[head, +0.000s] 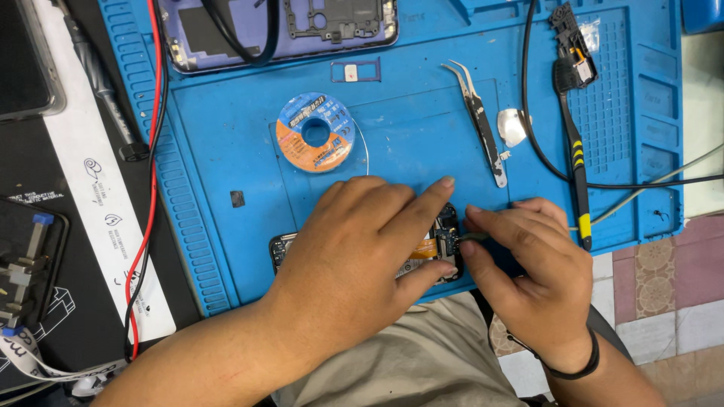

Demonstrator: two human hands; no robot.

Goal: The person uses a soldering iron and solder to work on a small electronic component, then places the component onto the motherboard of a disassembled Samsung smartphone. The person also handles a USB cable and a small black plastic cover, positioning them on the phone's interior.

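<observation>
The left hand (362,241) lies flat, fingers pressed together, pinning the circuit board (441,243) to the blue mat (226,151) at the near edge of the bench. The right hand (528,264) pinches a thin tool (475,236), tip at the board's right end. Keep the holding hand steady and work the tip gently. Tweezers (479,120) and a solder spool (317,132) lie further back.
</observation>
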